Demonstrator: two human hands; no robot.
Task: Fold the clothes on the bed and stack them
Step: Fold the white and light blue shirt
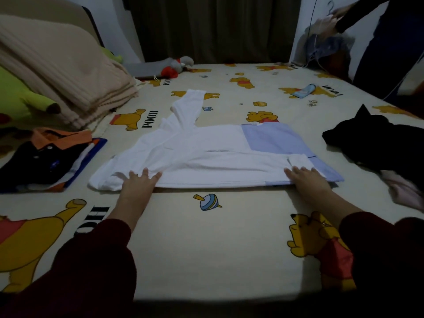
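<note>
Shirt point(206, 154), white with a blue panel, lies flat mid-bed, long axis running left to right, one side already folded in along the near edge. One sleeve point(188, 106) trails loose toward the far edge.

Risks, as judged from here:
- That free sleeve is unsecured. If you fold across now, it will likely bunch under the body and leave a lump.
- The fabric near your left hand point(138, 183) is rumpled; pressing on without smoothing would set the crease.
- Lift only one end and the folded strip may slide open.

Hands: both lie flat, palms down, fingers spread, on the shirt's near edge. They are well apart, left at the white end, right hand point(306, 177) at the blue end. Neither pinches cloth; they press, not grip. Forearms reach straight forward over the bed point(206, 249).

Stack point(48, 161) of folded clothes sits at the left edge, near your left hand. Black garment point(376, 141) waits unfolded at the right edge.
</note>
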